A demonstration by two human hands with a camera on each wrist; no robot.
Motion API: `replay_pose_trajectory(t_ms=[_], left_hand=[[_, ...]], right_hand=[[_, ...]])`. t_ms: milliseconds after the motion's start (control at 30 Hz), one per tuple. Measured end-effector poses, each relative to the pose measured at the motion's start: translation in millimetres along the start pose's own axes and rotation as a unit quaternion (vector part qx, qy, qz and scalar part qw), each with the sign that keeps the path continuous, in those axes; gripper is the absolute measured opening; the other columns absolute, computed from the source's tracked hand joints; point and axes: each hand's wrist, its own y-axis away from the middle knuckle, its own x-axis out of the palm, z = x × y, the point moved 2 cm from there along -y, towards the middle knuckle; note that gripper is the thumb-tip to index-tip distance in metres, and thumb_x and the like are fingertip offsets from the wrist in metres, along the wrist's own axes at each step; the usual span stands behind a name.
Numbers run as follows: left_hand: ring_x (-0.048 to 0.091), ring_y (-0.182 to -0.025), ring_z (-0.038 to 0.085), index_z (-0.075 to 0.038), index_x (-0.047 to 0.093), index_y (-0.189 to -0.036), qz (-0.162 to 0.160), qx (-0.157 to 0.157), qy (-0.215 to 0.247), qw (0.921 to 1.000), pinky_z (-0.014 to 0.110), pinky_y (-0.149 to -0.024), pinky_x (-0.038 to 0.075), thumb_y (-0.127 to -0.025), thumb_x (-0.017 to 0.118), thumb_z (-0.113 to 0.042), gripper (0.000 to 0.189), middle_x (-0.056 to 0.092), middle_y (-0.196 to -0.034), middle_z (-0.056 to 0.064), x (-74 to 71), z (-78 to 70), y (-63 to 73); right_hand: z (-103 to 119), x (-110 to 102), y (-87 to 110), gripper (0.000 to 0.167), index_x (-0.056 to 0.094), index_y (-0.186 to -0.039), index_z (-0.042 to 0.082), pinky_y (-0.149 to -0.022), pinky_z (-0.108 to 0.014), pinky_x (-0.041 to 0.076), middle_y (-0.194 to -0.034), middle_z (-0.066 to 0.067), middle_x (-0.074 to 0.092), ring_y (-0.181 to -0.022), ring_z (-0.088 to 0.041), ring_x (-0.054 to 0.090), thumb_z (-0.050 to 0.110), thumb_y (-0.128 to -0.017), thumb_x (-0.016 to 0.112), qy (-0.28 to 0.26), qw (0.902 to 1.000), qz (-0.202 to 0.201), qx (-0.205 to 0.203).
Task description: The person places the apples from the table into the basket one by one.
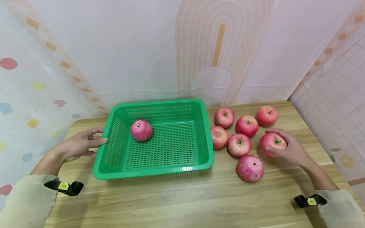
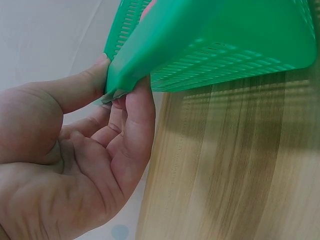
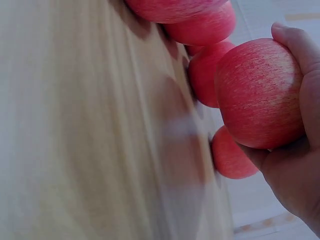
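On my monitor, the head feed looks forward and down from above the six o'clock side of the table (image 1: 171,202), far enough back to take in the whole basket (image 1: 154,172) and, near half past three, the right hand (image 1: 291,148). My left-wrist feed sits close, rolled sideways: the left hand (image 2: 80,160) fills eight o'clock, the basket one; head shares both. I see the right-wrist feed rolled too, looking low across the table, the held apple (image 3: 261,95) close between two and three o'clock, also in head view.
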Motion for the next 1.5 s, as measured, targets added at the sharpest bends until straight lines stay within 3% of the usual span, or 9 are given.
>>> replay_pose_trajectory(t_ms=[667, 900, 1500], left_hand=[[0.071, -0.098, 0.018, 0.006, 0.013, -0.156, 0.000, -0.002, 0.000, 1.0000, 0.041, -0.084, 0.060, -0.110, 0.050, -0.017, 0.063, 0.067, -0.113, 0.002, -1.0, 0.0, 0.4], [0.071, -0.098, 0.018, 0.005, 0.011, -0.157, -0.003, -0.003, 0.001, 1.0000, 0.042, -0.084, 0.060, -0.110, 0.050, -0.017, 0.065, 0.066, -0.114, 0.002, -0.7, -1.0, 0.7], [0.070, -0.098, 0.018, 0.005, 0.012, -0.157, -0.003, -0.007, -0.002, 1.0000, 0.041, -0.084, 0.060, -0.110, 0.050, -0.019, 0.065, 0.066, -0.115, 0.003, 0.5, -1.3, 1.1]], right_hand=[[19.1, -12.1, -14.2, 0.056, 0.058, -0.135, 0.001, -0.086, -0.008, 0.043, -0.123, 0.019, 0.061, -0.105, 0.003, 0.057, -0.003, -0.084, 0.080, 0.002, 1.0000, 0.002, -0.008], [23.9, -12.6, -20.5, 0.056, 0.058, -0.136, -0.001, -0.088, -0.008, 0.043, -0.129, 0.012, 0.061, -0.109, 0.002, 0.056, -0.005, -0.083, 0.079, -0.005, 0.9997, 0.008, -0.022], [40.2, -14.2, -34.8, 0.059, 0.059, -0.137, 0.003, -0.088, -0.009, 0.044, -0.130, 0.013, 0.059, -0.110, 0.000, 0.056, -0.002, -0.083, 0.081, 0.007, 0.9987, 0.034, -0.038]])
